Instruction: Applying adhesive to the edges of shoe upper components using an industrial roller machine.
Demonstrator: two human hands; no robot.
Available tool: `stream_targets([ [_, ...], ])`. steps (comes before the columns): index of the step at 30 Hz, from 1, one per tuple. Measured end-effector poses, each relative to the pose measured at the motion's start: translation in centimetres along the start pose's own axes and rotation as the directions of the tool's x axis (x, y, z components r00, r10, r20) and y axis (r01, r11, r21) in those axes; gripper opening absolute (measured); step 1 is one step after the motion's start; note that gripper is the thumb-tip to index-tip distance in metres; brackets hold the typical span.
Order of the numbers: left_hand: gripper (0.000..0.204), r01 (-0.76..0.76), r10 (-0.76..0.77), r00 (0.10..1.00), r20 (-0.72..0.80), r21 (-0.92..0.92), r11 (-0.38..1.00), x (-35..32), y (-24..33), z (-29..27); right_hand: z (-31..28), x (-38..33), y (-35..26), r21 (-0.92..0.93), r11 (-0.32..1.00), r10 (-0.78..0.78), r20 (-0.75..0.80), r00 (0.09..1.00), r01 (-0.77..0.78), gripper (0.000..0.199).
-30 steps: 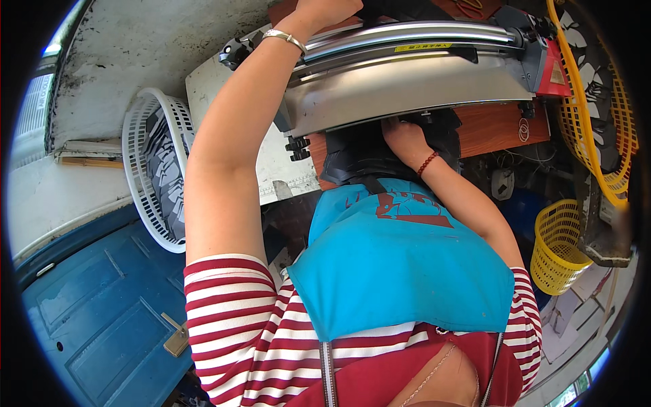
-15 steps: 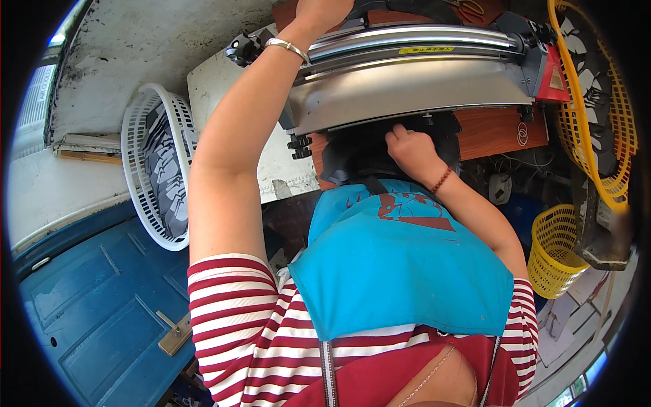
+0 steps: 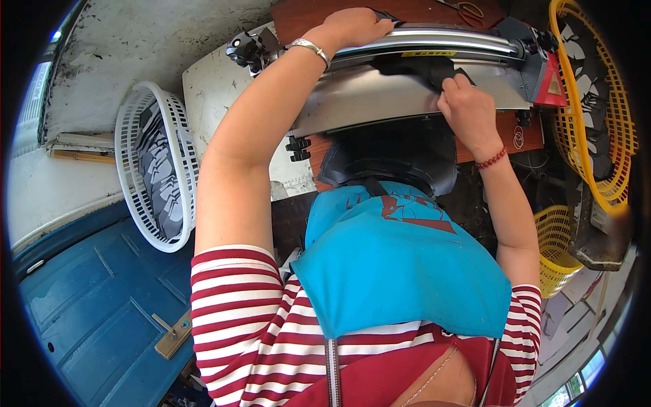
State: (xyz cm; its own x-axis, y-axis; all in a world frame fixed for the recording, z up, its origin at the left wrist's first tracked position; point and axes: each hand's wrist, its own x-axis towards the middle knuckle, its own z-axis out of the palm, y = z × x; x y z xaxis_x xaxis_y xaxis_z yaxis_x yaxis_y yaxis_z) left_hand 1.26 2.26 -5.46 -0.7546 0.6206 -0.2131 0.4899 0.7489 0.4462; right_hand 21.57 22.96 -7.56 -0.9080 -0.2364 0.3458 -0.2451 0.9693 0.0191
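My right hand [image 3: 469, 108] is closed, pinching the edge of a black sheet piece [image 3: 424, 68] that lies over the sloping metal plate [image 3: 380, 95] of a roller machine. Beyond the shiny roller [image 3: 434, 37], my left hand [image 3: 356, 28] has its fingers bent together at a dark piece [image 3: 388, 16]; most of that piece is hidden beneath the hand. Between the machine and my blue apron [image 3: 407, 271], a stack of curved black sheet pieces [image 3: 390, 156] rests below the plate's near edge.
A white basket [image 3: 183, 203] of grey-black pieces stands at left. On the right are a yellow basket [image 3: 576, 129] with similar pieces and a lower yellow basket [image 3: 557, 271]. Scissors [image 3: 469, 12] lie on the brown tabletop [image 3: 298, 20] behind the machine. A blue door [image 3: 102, 305] is at lower left.
My right hand has moved from the stack up onto the metal plate, bringing a black piece. My left hand has come nearer the roller, and the dark pieces beyond it have mostly gone from view.
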Motion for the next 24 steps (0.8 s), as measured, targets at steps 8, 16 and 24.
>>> stream_targets([
  [8,0.036,-0.163,0.114,0.894,-0.433,-0.077,0.984,1.2,-1.0,-0.4,9.0,-6.2,-7.9,0.179,0.973,-0.173,0.151,0.973,0.146,0.014],
  [16,0.025,-0.132,0.013,0.898,-0.44,-0.241,0.961,0.0,-0.3,-2.5,16.2,-5.8,-8.0,0.001,0.994,-0.109,0.117,0.987,0.11,0.028],
  [24,0.023,-0.08,-0.047,0.936,-0.35,-0.34,0.937,-0.9,-0.4,-2.5,10.5,-6.5,-7.8,0.323,0.927,-0.024,0.553,0.833,-0.188,0.031],
])
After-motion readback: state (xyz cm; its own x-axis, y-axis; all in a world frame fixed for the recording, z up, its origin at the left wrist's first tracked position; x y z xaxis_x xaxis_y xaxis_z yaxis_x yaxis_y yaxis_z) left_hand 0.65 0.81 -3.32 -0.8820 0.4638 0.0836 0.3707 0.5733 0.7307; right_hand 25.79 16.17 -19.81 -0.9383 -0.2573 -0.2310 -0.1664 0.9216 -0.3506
